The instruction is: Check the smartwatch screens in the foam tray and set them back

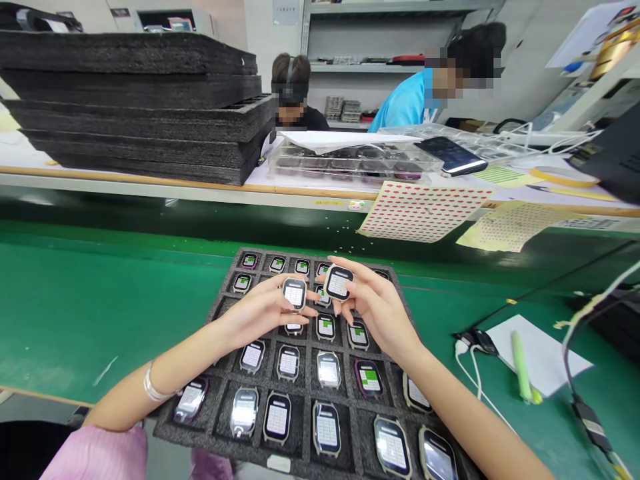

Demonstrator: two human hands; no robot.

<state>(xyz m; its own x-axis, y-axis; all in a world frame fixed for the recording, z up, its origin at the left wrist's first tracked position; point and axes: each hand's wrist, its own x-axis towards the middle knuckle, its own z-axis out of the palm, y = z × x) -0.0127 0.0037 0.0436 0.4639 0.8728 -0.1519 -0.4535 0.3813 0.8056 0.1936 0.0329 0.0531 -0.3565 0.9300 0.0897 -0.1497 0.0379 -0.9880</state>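
1. One watch (294,294) sits in our left hand (273,308), pinched in its fingers (295,321), with the lit screen facing us.
2. A second watch (338,283) is in our right hand (375,297); the fingers there are closed around its frame, the thumb at the edge of the screen.
3. We hold both over the black foam tray (250,456), the two side by side and apart.
4. In the tray's compartments we see rows of watches (277,417), mostly lit; some screens show green blocks, and a purple-framed watch (369,379) lies near our right forearm.
5. Under the tray is the green tabletop (100,300). To its right we have a white paper (550,363) with a light-green pen (521,367) on top.
6. On the raised ledge ahead of us stand, at left, a stack of black foam trays (140,113) and, near the middle, clear plastic trays (350,161), with a phone (453,155) by their right end. A red-dotted sheet (425,210) hangs over the ledge's front.
7. Beyond, we see a person in blue (405,100) and a person in black (313,121).
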